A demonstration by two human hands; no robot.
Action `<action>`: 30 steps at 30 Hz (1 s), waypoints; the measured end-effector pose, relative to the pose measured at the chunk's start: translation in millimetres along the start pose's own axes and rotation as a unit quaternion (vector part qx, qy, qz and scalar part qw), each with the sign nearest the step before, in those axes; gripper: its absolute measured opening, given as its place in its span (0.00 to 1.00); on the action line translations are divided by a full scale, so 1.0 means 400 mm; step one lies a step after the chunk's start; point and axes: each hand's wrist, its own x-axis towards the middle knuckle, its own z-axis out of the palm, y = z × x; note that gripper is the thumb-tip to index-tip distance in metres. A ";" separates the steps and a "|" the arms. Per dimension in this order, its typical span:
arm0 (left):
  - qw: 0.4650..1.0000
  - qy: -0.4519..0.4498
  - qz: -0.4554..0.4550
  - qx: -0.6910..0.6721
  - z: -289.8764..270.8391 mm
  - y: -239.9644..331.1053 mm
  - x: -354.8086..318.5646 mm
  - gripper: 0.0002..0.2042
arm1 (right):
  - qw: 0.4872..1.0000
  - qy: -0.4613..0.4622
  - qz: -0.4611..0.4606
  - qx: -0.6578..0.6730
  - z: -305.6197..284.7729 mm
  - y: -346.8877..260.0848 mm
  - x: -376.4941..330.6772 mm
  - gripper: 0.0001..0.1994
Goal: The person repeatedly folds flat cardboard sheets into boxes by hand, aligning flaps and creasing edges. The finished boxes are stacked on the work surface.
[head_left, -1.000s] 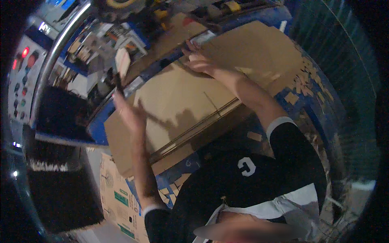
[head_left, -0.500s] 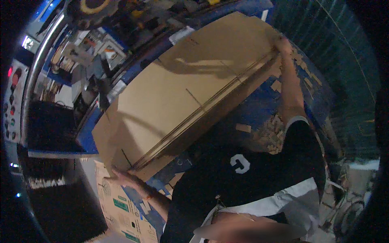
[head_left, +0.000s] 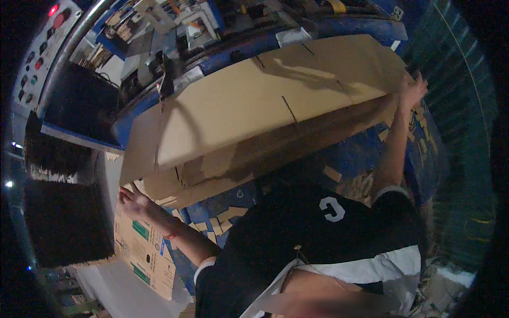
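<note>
Okay, so you're reaching out wide, and that big cardboard sheet (head_left: 228,111) is sitting between the fingers of your two hands. Your left hand (head_left: 137,205) is reaching its near left corner, fingers curling a bit, but I can't tell if they're actually pinching it. Your right hand (head_left: 412,94) is sitting at the other end with some fingers splaying apart; can't tell if the rest are gripping the edge. More cardboard (head_left: 212,164) is showing in shadow under the sheet, between both sets of fingers. Little scraps (head_left: 228,214) are lying on the blue worktop (head_left: 344,153), to the right of your left fingers, and a printed panel (head_left: 159,278) is showing just below those fingers.
</note>
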 end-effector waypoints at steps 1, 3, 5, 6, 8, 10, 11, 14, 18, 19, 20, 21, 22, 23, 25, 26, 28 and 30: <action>0.999 -0.039 0.019 0.001 0.009 0.006 0.001 0.08 | 0.993 0.104 0.014 -0.044 0.000 -0.020 -0.061 0.33; 0.982 -0.185 -0.007 0.030 0.032 0.007 -0.008 0.08 | 0.985 0.139 0.082 0.066 0.013 -0.070 -0.102 0.36; 0.959 -0.264 0.004 0.101 0.050 0.000 -0.028 0.10 | 0.907 -0.021 0.217 0.361 0.017 -0.139 -0.099 0.37; 0.955 -0.249 0.028 0.158 0.052 -0.021 -0.050 0.10 | 0.855 -0.070 0.243 0.453 -0.003 -0.170 -0.090 0.34; 0.963 -0.188 -0.054 0.185 0.073 -0.052 -0.062 0.12 | 0.681 -0.177 0.339 0.625 -0.067 -0.247 -0.038 0.28; 0.954 -0.085 -0.263 0.118 0.088 -0.075 -0.077 0.13 | 0.700 -0.141 0.263 0.649 -0.178 -0.305 -0.031 0.27; 0.953 -0.140 -0.161 0.216 0.094 -0.079 -0.087 0.13 | 0.702 -0.135 0.186 0.674 -0.243 -0.320 -0.053 0.27; 0.926 -0.231 -0.040 0.296 0.064 -0.046 -0.186 0.11 | 0.814 -0.188 0.040 0.547 -0.410 -0.319 -0.170 0.23; 0.846 -0.387 0.028 0.365 0.042 -0.027 -0.350 0.13 | 0.706 -0.379 -0.417 0.428 -0.497 -0.316 -0.347 0.22; 0.794 -0.474 0.087 0.370 0.047 -0.029 -0.385 0.15 | 0.669 -0.406 -0.552 0.288 -0.502 -0.314 -0.367 0.22; 0.704 -0.546 0.163 0.425 0.060 -0.035 -0.409 0.17 | 0.671 -0.389 -0.544 0.321 -0.503 -0.319 -0.386 0.20; 0.589 -0.615 0.229 0.472 0.078 -0.044 -0.426 0.19 | 0.671 -0.395 -0.541 0.318 -0.501 -0.323 -0.392 0.18; 0.513 -0.668 0.249 0.478 0.096 -0.052 -0.443 0.21 | 0.668 -0.388 -0.545 0.325 -0.499 -0.329 -0.395 0.16; 0.411 -0.704 0.247 0.524 0.114 -0.057 -0.456 0.23 | 0.669 -0.399 -0.546 0.307 -0.499 -0.332 -0.394 0.18; 0.403 -0.722 0.240 0.509 0.150 -0.060 -0.457 0.24 | 0.668 -0.386 -0.564 0.295 -0.498 -0.336 -0.387 0.22; 0.399 -0.731 0.234 0.501 0.161 -0.061 -0.457 0.24 | 0.661 -0.403 -0.562 0.291 -0.498 -0.337 -0.385 0.22; 0.390 -0.737 0.226 0.504 0.168 -0.057 -0.456 0.24 | 0.651 -0.418 -0.569 0.279 -0.498 -0.334 -0.383 0.21; 0.384 -0.741 0.234 0.498 0.166 -0.055 -0.450 0.25 | 0.660 -0.368 -0.588 0.289 -0.488 -0.339 -0.379 0.18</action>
